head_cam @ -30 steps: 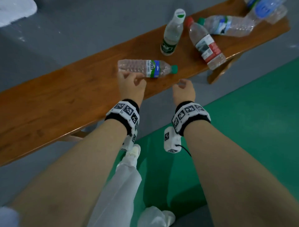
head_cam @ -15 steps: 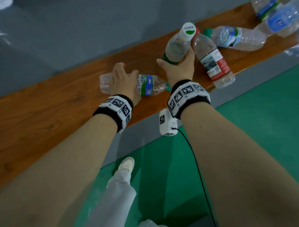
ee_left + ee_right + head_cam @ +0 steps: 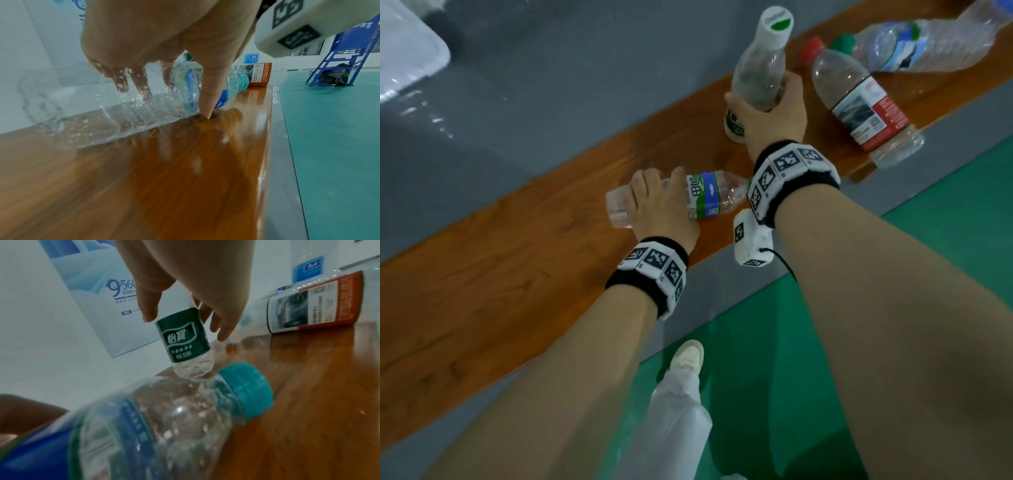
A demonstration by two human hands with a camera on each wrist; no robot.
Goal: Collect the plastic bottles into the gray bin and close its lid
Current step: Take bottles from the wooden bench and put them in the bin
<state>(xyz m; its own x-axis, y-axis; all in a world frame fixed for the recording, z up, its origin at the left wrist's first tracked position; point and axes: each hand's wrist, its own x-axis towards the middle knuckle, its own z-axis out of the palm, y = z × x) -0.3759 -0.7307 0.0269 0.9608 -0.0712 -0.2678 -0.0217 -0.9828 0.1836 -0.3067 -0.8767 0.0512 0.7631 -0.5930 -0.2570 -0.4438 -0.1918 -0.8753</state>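
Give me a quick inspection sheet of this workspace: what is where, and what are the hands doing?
Surface: wooden bench, glossy, beside grey and green floor.
Job's things: green-label bottle tilted, base off the bench; blue-label bottle lying flat; red-label bottle and a further bottle lying beyond. Gray bin: nothing seen.
Clutter: nothing seen.
Hands: right hand grips the green-label bottle; left hand wraps the blue-label bottle.
Cables: black cable from the right wrist camera.
Surroundings: blue frame on the floor; printed poster behind.
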